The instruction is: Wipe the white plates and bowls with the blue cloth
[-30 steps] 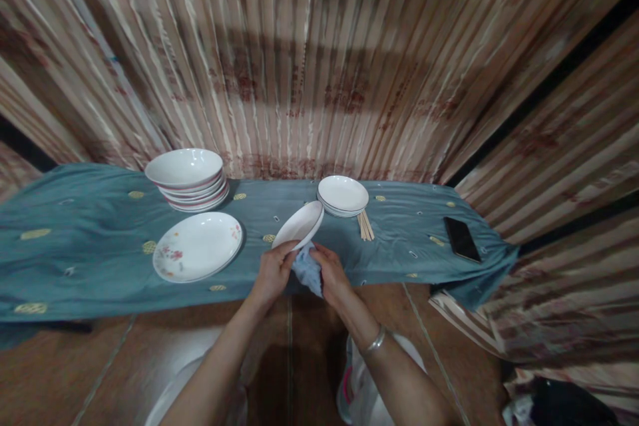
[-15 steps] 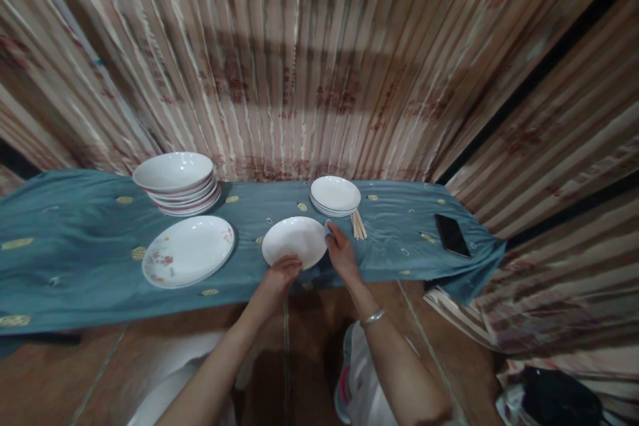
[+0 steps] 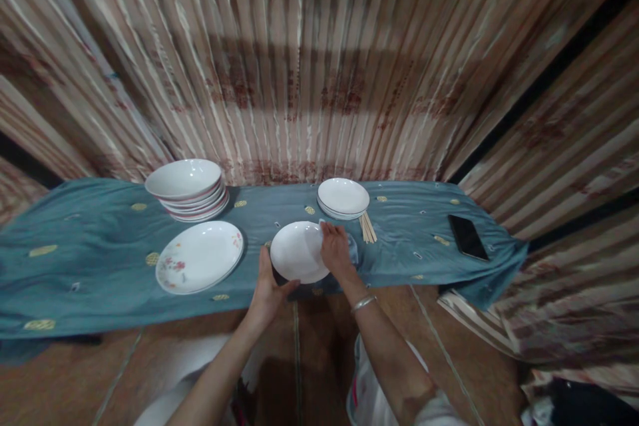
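A white plate (image 3: 297, 251) is at the front middle of the table, tilted a little. My left hand (image 3: 269, 286) grips its near left rim, thumb along the front edge and fingers round the left side. My right hand (image 3: 335, 247) is closed on a pale bluish cloth (image 3: 353, 250) and presses it against the plate's right rim. Part of the cloth hangs out to the right of the hand. Left of my left hand lies an oval plate with a flower pattern (image 3: 200, 258), apparently on another one.
A stack of bowls (image 3: 184, 180) stands at the back left. Several small plates (image 3: 344, 196) are piled behind my right hand, with chopsticks (image 3: 368, 229) beside them. A black phone (image 3: 468, 237) lies at the right on the teal tablecloth (image 3: 104, 253). Curtains (image 3: 299, 66) hang behind.
My left hand has moved from the plate's front edge to grip its left rim. My right hand has turned over the right rim, and more cloth shows. The view has shifted slightly.
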Available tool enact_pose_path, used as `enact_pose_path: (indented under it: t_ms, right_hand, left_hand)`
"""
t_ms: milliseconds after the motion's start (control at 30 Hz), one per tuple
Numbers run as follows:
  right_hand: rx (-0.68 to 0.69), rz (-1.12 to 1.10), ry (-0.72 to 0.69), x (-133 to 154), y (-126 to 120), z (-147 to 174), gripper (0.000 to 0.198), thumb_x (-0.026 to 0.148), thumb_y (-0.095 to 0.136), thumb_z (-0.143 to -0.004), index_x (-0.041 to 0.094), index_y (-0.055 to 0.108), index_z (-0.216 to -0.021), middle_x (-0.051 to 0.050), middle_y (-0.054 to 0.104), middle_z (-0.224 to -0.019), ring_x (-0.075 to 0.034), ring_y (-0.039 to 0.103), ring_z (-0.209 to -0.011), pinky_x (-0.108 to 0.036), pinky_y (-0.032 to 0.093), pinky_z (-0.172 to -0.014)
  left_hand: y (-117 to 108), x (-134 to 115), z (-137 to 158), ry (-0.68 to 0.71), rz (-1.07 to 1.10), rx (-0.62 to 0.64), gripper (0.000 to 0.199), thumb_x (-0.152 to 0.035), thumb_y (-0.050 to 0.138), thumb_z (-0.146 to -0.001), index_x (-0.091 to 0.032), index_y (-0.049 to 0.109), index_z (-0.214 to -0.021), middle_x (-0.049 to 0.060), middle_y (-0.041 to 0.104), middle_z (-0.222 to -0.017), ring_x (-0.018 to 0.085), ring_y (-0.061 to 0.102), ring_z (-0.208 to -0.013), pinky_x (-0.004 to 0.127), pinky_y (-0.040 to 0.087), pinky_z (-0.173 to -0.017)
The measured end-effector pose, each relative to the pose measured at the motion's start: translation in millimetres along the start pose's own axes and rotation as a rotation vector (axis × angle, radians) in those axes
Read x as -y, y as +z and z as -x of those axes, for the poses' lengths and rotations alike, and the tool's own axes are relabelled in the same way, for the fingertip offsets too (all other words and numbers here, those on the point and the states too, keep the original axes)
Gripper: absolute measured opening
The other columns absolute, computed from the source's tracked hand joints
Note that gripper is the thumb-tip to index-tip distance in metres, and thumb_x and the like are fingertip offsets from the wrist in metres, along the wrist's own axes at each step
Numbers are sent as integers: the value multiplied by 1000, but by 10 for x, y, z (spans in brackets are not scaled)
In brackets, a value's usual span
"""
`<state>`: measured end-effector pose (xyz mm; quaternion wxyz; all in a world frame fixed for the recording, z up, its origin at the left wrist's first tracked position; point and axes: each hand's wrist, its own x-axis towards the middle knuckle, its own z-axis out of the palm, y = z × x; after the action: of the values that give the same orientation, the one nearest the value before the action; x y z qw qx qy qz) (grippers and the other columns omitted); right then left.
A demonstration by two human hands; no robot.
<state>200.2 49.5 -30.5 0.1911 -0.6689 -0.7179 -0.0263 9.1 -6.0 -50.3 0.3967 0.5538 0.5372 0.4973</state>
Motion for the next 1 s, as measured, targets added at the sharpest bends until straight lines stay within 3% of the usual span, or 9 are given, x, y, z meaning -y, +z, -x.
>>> enact_pose_path:
  t_ms: [133,233,500,633,833,1000]
  right_hand:
    - [19,5,-13,70,46,-70,45,4,38,-91,7,56,-132,-17,67,-117,-25,57,-109,-38,36,-99]
    - [49,7,-32,128,51,-127,45,4,38,-91,7,55,-133,-18,65,-123,-24,57,-114,-38,34,-103]
    - [103,-43,-113,397,87,-240,55,-4,39,-83,5,54,-136,-18,59,-137,-20,55,-126,-33,31,-111]
    - [130,-209,-172,551,132,-232,62,-6,40,-78,9,54,-137,-15,56,-142,-20,51,-131,-35,33,-113]
    - [180,-505,-317,683,166,-146,63,-7,41,-73,17,63,-128,-10,60,-138,-19,54,-129,-40,40,-112]
    - [247,-652,-401,685,111,-9,55,-4,44,-75,18,70,-118,-8,65,-131,-18,59,-125,-37,43,-109]
  left_hand:
    - [19,-55,12,-247,382,64,100,-24,84,-50,-19,41,-140,17,46,-148,36,40,-138,46,32,-113]
    - [-4,-120,22,-273,515,89,77,-21,80,-53,-19,57,-126,14,58,-136,33,47,-133,43,39,-108]
    - [-83,-207,29,-403,744,18,45,-24,81,-58,-21,70,-101,10,68,-122,30,53,-127,43,38,-108]
    - [-145,-268,-1,-502,810,34,28,-39,74,-73,-21,70,-94,10,67,-124,29,52,-128,43,42,-104]
    - [-245,-393,-67,-676,891,2,41,-49,44,-94,-18,68,-82,12,70,-108,25,60,-114,41,48,-97]
    - [-276,-478,-88,-740,976,-55,54,-57,31,-96,-16,65,-84,12,68,-89,22,65,-88,38,52,-84]
